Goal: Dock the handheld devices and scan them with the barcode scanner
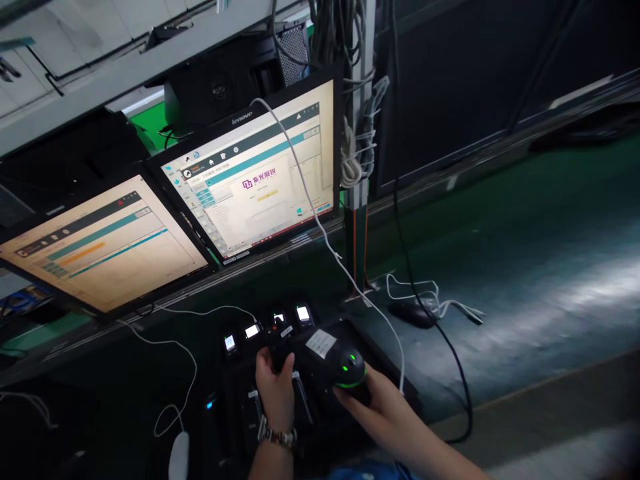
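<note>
My right hand (381,404) is wrapped round a black barcode scanner (336,355), which has green lights and a white label on its head. The scanner's head points toward my left hand (276,388). Between the thumb and fingers of that hand is a small black device (281,341) with a pale label strip; its exact kind is too dark to make out. Just beyond it, several small devices with lit screens (252,331) stand in a row on a black tray (357,337). More dark devices (303,399) lie in the tray under my hands.
Two monitors, a left one (120,247) and a Lenovo one (260,180), stand behind the tray. White cable (325,233) hangs down past the Lenovo screen. A white mouse (179,457) lies at front left, a black mouse (413,315) at right near a metal post (357,200).
</note>
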`<state>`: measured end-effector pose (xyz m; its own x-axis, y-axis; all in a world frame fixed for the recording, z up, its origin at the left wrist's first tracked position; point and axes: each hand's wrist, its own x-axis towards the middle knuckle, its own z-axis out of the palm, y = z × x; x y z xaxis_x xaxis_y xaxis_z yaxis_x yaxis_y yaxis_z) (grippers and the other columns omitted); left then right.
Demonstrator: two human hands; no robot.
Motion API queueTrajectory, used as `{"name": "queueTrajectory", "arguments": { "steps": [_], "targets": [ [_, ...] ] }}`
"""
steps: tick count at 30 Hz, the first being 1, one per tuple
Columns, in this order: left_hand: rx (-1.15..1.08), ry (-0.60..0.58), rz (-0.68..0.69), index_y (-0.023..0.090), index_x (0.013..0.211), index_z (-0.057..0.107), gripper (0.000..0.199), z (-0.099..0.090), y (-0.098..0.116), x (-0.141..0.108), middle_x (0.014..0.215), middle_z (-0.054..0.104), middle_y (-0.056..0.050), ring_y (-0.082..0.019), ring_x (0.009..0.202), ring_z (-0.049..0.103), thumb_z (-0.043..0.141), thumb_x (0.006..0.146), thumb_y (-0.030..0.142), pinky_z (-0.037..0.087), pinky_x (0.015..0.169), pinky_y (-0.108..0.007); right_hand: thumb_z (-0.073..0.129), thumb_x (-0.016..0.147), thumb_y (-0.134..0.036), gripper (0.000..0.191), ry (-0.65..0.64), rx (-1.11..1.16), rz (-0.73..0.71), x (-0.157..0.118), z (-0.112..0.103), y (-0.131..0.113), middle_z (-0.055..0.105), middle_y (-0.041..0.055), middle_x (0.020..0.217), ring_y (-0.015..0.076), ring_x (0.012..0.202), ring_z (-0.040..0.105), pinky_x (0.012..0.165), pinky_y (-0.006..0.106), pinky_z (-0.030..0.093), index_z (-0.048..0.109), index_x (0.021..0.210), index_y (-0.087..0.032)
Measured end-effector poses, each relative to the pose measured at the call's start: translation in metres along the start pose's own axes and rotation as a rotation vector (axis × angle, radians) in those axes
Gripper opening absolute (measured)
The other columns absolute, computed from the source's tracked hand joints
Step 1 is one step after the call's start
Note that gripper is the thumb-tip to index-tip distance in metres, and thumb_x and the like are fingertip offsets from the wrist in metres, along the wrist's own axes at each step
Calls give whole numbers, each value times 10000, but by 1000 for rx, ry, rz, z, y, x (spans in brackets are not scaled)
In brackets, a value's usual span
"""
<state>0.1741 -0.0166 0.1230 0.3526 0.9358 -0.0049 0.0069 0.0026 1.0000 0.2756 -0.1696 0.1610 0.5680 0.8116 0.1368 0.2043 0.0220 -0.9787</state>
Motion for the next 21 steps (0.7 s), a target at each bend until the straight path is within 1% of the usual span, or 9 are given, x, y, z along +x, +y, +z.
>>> {"name": "queueTrajectory", "arguments": {
  "steps": [4, 11, 17, 21],
  "targets": [
    [-24, 1, 1, 162, 1086, 517, 418, -2, -5, 3, 1171, 645, -139, -238, 1097, 627, 719, 733, 260, 470, 1013, -429, 560, 828, -382, 444, -14, 8, -10, 2, 2, 1, 647, 136, 1217, 278, 1123, 609, 999, 406, 489, 602, 1209, -158],
    [-6, 11, 0, 155, 1106, 534, 450, -5, -6, 7, 1175, 641, -140, -251, 1108, 620, 730, 726, 298, 468, 1013, -441, 559, 832, -397, 464, -26, -16, 7, 4, 1, -2, 637, 138, 1234, 276, 1150, 593, 1014, 405, 479, 590, 1226, -156],
    [18, 20, 19, 153, 1060, 569, 442, -6, -8, 7, 1101, 679, -128, -255, 1038, 652, 755, 693, 313, 502, 958, -429, 542, 837, -377, 465, -26, -52, -16, 4, 0, -4, 638, 155, 1225, 285, 1133, 601, 1003, 426, 481, 582, 1232, -135],
    [-23, 31, -1, 160, 1082, 549, 460, -5, -10, 7, 1139, 667, -134, -248, 1067, 642, 754, 695, 299, 487, 987, -430, 527, 847, -374, 479, -45, -48, 11, 4, 0, -2, 631, 157, 1233, 271, 1138, 600, 995, 403, 488, 548, 1256, -127]
  ]
}}
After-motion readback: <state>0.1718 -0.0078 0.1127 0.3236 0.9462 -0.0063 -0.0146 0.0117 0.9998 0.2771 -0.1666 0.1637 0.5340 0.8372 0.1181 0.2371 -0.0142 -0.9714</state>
